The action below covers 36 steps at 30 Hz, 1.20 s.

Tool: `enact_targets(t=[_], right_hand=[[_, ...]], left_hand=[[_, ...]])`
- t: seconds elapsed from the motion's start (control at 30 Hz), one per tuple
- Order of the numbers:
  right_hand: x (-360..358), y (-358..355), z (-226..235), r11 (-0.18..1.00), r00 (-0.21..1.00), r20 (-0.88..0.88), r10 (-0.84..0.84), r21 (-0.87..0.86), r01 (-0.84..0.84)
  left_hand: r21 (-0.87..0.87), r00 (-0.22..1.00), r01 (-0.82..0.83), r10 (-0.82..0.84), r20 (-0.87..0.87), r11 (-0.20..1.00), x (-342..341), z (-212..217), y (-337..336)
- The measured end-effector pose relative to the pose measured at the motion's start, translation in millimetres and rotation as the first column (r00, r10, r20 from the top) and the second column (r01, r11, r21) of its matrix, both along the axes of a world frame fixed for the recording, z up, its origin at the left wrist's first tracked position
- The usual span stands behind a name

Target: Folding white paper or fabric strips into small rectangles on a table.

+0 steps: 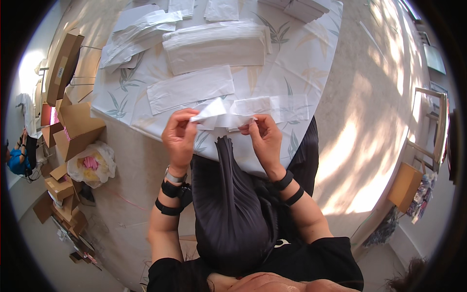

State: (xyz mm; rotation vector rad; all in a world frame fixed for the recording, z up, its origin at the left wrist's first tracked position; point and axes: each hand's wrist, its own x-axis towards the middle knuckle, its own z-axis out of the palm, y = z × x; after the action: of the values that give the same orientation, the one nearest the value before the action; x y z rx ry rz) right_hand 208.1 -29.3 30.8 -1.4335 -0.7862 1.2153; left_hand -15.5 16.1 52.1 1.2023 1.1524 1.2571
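Observation:
My left hand (180, 136) pinches a turned-up corner of a thin white sheet (212, 112) at the table's near edge. Thumb and fingers of my right hand (265, 138) close on the sheet's lower edge, a short way to the right. Whether it is paper or film, one layer or a bag, I cannot tell. Beyond my right hand a pale, partly see-through strip (292, 107) lies flat. Just past my hands rests a flat oblong white piece (189, 90), and behind it a thick stack of similar white pieces (214, 51).
The table bears a leaf-patterned cloth (292, 63). More white pieces (141, 36) lie fanned at the far left, with a white box-like pile (301, 7) at the far right. Open cardboard boxes (78, 126) and a plastic bag (91, 163) stand left; another person (20, 158) is beyond.

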Motion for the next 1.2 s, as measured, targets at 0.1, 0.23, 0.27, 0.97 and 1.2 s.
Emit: enact_targets(t=[0.1,0.23,0.27,0.97,1.2], right_hand=[[11.4,-2.2,-2.4,0.999,0.999,-0.027,0.022,-0.049,-0.023],[24.0,-6.1,-6.9,0.992,1.000,0.000,0.009,-0.128,-0.008],[25.6,-6.6,-6.9,0.989,1.000,0.004,0.011,-0.151,-0.010],[46.3,-15.0,-5.2,0.975,0.997,0.076,-0.005,-0.220,0.021],[49.6,-15.6,-1.9,0.964,0.994,0.107,0.004,-0.264,0.024]], left_hand=[[-0.019,0.959,-0.271,0.272,0.082,0.962,-23.4,-15.1,-16.5],[-0.117,0.842,-0.483,0.497,0.210,0.868,-57.5,-33.1,-34.3],[-0.127,0.824,-0.529,0.544,0.158,0.839,-67.6,-38.1,-37.8],[0.368,0.609,-0.009,0.297,-0.736,0.930,-29.2,-18.0,-36.7],[0.175,0.401,0.381,0.008,-0.916,0.908,-8.5,-11.5,-18.5]])
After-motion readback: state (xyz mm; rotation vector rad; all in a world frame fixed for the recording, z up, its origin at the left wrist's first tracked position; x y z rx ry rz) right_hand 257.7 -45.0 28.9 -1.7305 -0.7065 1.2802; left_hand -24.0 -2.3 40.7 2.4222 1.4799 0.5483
